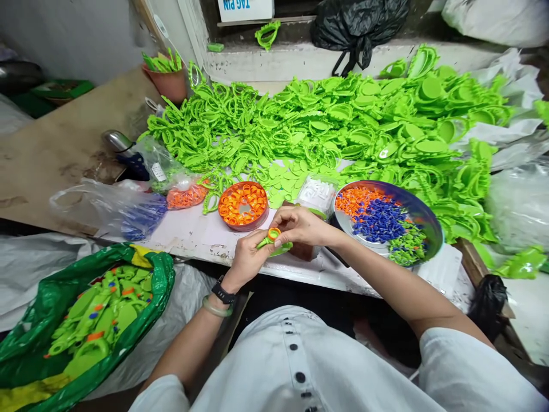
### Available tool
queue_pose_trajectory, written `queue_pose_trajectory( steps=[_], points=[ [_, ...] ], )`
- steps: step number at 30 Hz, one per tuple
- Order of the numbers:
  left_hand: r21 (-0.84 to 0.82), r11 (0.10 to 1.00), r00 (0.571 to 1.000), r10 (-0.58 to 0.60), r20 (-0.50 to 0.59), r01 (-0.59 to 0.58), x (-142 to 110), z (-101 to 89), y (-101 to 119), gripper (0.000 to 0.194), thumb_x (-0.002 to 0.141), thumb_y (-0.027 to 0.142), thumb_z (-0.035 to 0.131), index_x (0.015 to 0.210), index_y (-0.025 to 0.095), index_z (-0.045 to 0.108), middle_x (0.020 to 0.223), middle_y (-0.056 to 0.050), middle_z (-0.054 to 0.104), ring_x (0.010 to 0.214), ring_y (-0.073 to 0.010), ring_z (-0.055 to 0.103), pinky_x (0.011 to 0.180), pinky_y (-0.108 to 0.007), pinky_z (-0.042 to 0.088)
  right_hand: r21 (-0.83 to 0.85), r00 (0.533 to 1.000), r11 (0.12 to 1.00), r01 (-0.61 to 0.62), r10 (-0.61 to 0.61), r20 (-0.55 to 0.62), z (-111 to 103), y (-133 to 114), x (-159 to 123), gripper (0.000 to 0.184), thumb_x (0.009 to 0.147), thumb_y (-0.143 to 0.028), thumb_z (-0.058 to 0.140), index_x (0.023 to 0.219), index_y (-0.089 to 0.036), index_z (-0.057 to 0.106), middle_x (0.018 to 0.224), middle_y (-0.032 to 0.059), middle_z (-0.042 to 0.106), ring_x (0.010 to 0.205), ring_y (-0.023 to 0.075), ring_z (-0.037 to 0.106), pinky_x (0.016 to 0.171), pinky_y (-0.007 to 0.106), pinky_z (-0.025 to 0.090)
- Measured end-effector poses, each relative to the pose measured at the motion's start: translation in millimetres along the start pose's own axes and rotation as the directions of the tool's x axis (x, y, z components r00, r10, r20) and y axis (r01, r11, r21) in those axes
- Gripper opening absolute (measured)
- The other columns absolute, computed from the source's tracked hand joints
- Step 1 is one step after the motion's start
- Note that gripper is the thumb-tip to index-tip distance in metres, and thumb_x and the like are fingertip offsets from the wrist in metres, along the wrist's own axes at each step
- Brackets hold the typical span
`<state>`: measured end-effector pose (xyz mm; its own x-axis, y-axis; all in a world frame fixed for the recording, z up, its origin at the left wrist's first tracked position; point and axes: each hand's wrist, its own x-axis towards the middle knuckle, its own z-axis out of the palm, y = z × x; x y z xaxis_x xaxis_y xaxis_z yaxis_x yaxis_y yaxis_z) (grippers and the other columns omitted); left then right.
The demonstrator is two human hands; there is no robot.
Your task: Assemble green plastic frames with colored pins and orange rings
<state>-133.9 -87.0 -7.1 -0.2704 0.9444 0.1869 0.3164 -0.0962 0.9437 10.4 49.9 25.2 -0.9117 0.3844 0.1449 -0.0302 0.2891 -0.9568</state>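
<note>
Both hands meet over the table's front edge, each closed on the same small green plastic piece (281, 249). An orange plastic ring (273, 233) sits on that piece, between the fingers. My left hand (249, 252) grips it from the left; a watch and a bangle circle that wrist. My right hand (302, 226) reaches in from the right, its thumb and fingers pressed together at the ring and the piece. Just beyond my left hand stands a round red dish (220, 216) of orange rings. A brown block (303, 252) is partly hidden below my right hand.
Green plastic parts (317, 114) are heaped across the back. A round metal tray (438, 234) at right holds orange, blue and green bits. White pieces in a clear box (317, 191) lie beside it. Lower left, a green sack (165, 286) contains assembled green pieces.
</note>
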Motion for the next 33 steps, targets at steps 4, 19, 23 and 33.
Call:
queue_pose_trajectory(
  steps=[4, 19, 23, 33],
  points=[
    [0.017, 1.0, 0.999, 0.002, 0.05, -0.002, -1, -0.1, -1, 0.017, 0.083, 0.029, 0.07, 0.093, 0.017, 0.077, 0.089, -0.006, 0.072, 0.082, -0.0195, 0.064, 0.076, -0.026, 0.047, 0.033, 0.998, 0.998, -0.052, 0.05, 0.045, -1, 3, -2, 0.041, 0.067, -0.048, 0.084, 0.086, -0.014, 0.07, 0.082, 0.0024, 0.065, 0.074, 0.0139, 0.059, 0.068, 0.025, 0.049],
    [-0.073, 0.984, 0.986, -0.163, 0.015, 0.164, 2, 0.4, -2, 0.049, 0.081, 0.039, 0.074, 0.121, 0.02, 0.054, 0.089, -0.003, 0.072, 0.076, -0.0147, 0.067, 0.066, -0.022, 0.051, -0.102, 0.991, 0.99, 0.098, -0.106, -0.076, -2, 9, -14, 0.046, 0.084, -0.045, 0.073, 0.122, -0.019, 0.068, 0.114, 0.0099, 0.071, 0.1, 0.0211, 0.069, 0.088, 0.034, 0.054],
    [-0.076, 0.991, 0.994, -0.103, 0.044, 0.106, 3, -2.2, 1, 0.039, 0.084, 0.036, 0.071, 0.117, 0.019, 0.061, 0.091, -0.004, 0.073, 0.08, -0.0151, 0.068, 0.071, -0.023, 0.052, -0.383, 0.954, 0.88, 0.282, -0.298, 0.02, -5, 1, -22, 0.039, 0.089, -0.045, 0.067, 0.117, -0.019, 0.07, 0.111, 0.0124, 0.073, 0.105, 0.0241, 0.067, 0.095, 0.039, 0.052],
    [-0.322, 0.927, 0.975, -0.218, -0.043, 0.193, -7, 13.7, 12, 0.031, 0.076, 0.042, 0.075, 0.088, 0.017, 0.062, 0.082, -0.003, 0.072, 0.073, -0.014, 0.067, 0.068, -0.023, 0.052, -0.462, 0.944, 0.848, 0.261, -0.324, -0.061, 25, 2, -31, 0.035, 0.094, -0.041, 0.06, 0.121, -0.019, 0.067, 0.097, 0.0106, 0.074, 0.09, 0.0213, 0.068, 0.082, 0.035, 0.055]
  ],
)
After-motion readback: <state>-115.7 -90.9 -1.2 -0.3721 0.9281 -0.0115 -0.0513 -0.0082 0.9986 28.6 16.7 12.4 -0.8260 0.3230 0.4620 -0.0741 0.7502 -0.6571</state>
